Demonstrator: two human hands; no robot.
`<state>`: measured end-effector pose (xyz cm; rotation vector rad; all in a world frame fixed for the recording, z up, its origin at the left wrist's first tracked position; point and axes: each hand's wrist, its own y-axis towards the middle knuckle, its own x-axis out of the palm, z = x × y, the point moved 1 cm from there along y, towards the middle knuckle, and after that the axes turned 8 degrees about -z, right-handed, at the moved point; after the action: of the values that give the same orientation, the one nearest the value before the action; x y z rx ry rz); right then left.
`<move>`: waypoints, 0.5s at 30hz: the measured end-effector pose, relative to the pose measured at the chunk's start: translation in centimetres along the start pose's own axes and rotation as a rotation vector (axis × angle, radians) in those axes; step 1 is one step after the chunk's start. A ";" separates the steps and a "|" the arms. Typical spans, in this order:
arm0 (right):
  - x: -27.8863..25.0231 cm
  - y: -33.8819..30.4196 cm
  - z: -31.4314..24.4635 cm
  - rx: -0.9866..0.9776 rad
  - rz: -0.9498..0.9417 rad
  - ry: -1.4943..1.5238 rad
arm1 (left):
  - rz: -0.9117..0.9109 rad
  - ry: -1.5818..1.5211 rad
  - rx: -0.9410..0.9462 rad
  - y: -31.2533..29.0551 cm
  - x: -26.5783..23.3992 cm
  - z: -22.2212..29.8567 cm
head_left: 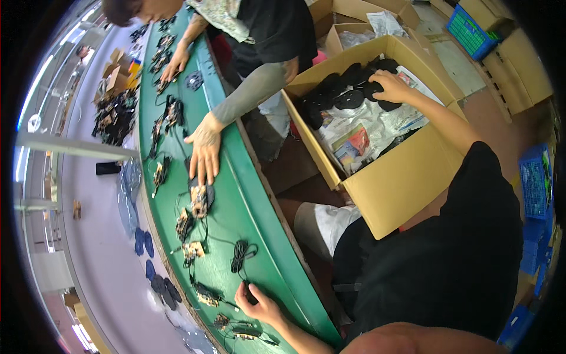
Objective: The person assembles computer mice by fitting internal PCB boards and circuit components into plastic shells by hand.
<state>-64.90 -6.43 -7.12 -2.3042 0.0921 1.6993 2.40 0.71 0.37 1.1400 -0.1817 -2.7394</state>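
My left hand [259, 305] rests on the green conveyor belt [268, 259], its fingers closed round a small black rounded piece [250, 292]. Just beyond it lies a bundled black cable [240, 256], whose end runs toward that piece. My right hand [389, 87] reaches into an open cardboard box [395, 200] on my right. Its fingers curl over one of several black oval shells [372, 89] along the box's far side. Plastic bags [377, 127] with colourful print lie in the box beside the shells. Near my left hand, a circuit board with wires [206, 295] sits on the belt.
Across the belt's far stretch, a co-worker's hand [206, 147] touches a board [199, 200]; the other hand [175, 64] is farther up. Dark shells [165, 289] and a pile of parts [116, 118] lie on the pale side table [106, 236]. Blue crates [533, 183] stand right.
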 end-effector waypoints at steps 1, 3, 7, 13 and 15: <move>0.8 0.1 1.3 0.038 -0.061 -0.037 | 0.004 0.047 0.031 0.0 -0.1 -0.1; 2.7 2.0 1.9 -0.014 -0.075 -0.126 | -0.005 0.077 0.030 -0.2 -0.4 0.2; 3.5 7.0 0.8 -0.049 -0.271 -0.373 | 0.013 0.169 0.055 -0.3 -0.9 0.3; 2.8 11.2 2.6 -0.019 -0.455 -0.368 | 0.011 0.260 0.092 0.0 -0.2 1.9; 2.6 12.2 2.0 0.055 -0.482 -0.283 | -0.021 0.276 0.095 0.1 -0.3 2.0</move>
<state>-68.55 -17.36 -12.35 -1.8261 -0.4308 1.7058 1.22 0.76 2.00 1.5362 -0.2663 -2.5782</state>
